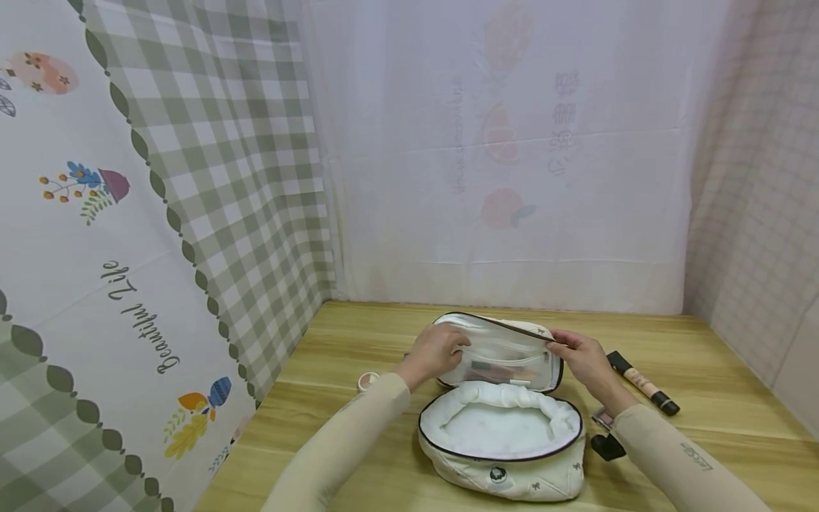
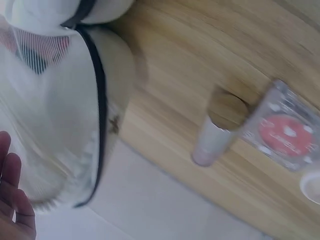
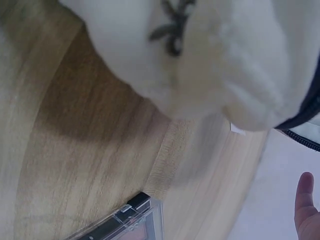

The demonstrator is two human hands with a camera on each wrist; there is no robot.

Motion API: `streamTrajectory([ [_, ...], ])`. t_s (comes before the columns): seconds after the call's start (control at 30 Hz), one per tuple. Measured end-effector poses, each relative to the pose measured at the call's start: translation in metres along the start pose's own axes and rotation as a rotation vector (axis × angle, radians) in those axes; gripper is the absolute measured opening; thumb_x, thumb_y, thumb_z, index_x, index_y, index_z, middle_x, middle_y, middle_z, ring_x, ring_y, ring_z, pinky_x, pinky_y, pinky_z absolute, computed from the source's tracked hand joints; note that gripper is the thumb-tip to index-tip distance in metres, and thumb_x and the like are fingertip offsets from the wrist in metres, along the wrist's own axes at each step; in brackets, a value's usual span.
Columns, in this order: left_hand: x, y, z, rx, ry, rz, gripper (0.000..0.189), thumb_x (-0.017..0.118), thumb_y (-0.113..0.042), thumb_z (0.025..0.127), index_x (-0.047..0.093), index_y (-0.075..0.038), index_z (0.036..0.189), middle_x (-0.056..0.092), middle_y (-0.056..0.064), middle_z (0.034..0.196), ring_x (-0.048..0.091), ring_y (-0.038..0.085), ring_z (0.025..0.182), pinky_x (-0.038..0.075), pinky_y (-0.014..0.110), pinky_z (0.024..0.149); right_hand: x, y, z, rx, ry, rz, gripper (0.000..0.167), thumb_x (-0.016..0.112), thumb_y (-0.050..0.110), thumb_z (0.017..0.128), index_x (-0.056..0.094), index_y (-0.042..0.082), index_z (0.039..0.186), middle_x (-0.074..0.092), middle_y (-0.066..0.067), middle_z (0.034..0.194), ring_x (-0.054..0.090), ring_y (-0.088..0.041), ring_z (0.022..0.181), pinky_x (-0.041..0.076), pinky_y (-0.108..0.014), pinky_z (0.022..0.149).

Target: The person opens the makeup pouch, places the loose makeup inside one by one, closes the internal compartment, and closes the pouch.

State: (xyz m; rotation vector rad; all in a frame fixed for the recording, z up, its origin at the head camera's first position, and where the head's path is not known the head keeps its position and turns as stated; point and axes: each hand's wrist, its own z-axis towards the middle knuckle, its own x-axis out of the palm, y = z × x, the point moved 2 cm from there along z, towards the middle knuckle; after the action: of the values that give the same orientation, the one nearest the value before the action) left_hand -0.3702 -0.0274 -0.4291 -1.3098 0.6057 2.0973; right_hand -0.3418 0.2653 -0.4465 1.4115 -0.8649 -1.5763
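Observation:
A cream quilted cosmetic bag with dark zipper edging stands unzipped, its lid raised at the back. Inside the lid, a see-through mesh pocket holds several slim items too blurred to name. My left hand is at the lid's left side, in front of the mesh. Its fingers are loosely bent, with nothing visible between them. At the lid's upper right corner, my right hand pinches the zippered edge. Only one digit of that hand shows in the right wrist view, and the grip itself is out of frame.
Right of the bag lie a black-capped beige tube, a clear compact and a black item. To the left are a small round pot, a pink blush compact and a shiny capped tube. Cloth curtains border the wooden table.

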Motion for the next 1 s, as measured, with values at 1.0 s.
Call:
streamTrajectory([
  [1.0,-0.024,0.084,-0.063,-0.413,-0.109,-0.247,0.021,0.072,-0.017,0.091,0.074,-0.010,0.110,0.071,0.003,0.101,0.065,0.020,0.093,0.052,0.039,0.079,0.001,-0.005,-0.001,-0.019,-0.005,-0.001,0.048,0.061,0.024,0.100,0.053,-0.007,0.137,0.061,-0.021,0.127,0.055,0.003,0.096,0.045,-0.016,0.081],
])
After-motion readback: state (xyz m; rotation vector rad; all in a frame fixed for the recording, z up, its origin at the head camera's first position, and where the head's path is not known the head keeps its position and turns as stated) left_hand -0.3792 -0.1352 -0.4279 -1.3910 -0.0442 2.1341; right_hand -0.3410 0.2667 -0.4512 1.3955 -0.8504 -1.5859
